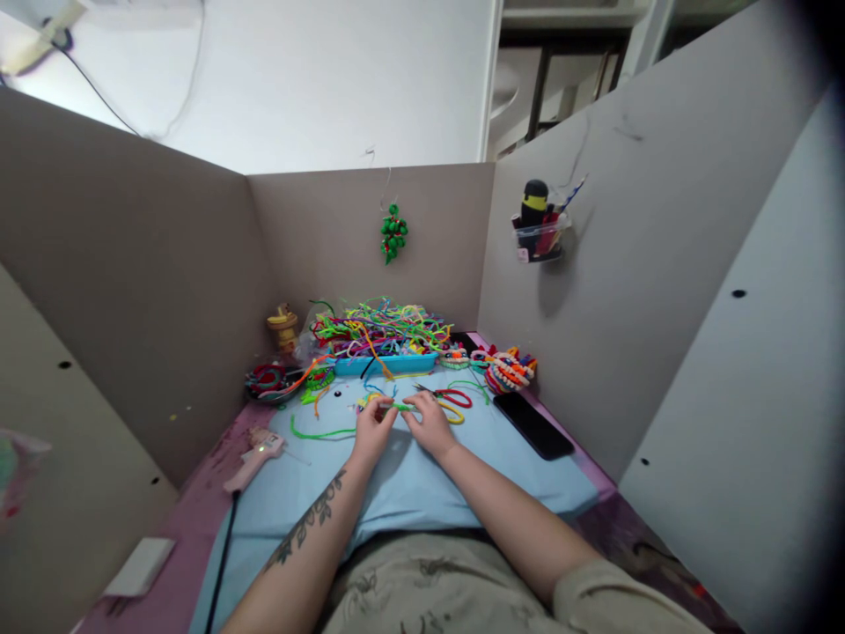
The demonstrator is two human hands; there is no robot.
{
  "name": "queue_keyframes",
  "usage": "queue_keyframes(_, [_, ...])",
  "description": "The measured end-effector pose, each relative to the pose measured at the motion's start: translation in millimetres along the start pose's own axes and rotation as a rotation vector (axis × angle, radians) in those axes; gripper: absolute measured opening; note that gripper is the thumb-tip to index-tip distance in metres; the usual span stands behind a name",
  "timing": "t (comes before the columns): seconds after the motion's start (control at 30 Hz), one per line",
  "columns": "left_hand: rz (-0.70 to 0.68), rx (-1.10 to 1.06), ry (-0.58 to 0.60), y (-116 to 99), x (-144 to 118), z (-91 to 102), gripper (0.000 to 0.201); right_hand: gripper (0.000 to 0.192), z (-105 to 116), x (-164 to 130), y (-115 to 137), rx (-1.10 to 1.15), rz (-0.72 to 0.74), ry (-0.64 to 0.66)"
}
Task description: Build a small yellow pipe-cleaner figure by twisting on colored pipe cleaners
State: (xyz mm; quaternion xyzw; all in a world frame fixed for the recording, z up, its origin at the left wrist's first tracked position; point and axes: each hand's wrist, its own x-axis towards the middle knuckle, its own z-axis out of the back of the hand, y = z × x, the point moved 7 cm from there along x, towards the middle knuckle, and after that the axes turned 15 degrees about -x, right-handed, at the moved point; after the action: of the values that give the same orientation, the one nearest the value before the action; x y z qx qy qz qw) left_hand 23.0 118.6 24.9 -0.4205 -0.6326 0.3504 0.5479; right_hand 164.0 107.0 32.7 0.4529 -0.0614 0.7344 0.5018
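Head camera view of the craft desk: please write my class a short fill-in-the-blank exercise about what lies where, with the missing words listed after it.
1. Both the left hand and the right hand grip a thin ____ pipe cleaner.
2. The scissors beyond the right hand have ____ handles.
3. The black phone lies flat to the ____ of the hands.
4. The glue gun on the left is coloured ____.

Missing words: green; red; right; pink

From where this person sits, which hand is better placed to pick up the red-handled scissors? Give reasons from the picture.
Right, probably. The right hand sits just below the red-handled scissors, which lie to its side of the green pipe cleaner. The left hand would have to cross over it.
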Motion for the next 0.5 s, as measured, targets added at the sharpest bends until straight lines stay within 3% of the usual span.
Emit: queue_keyframes(0.5, [-0.042, -0.089, 0.0, 0.6, 0.5, 0.0, 0.037, 0.015, -8.6, -0.6, -1.4, -0.051, 0.026, 0.071])
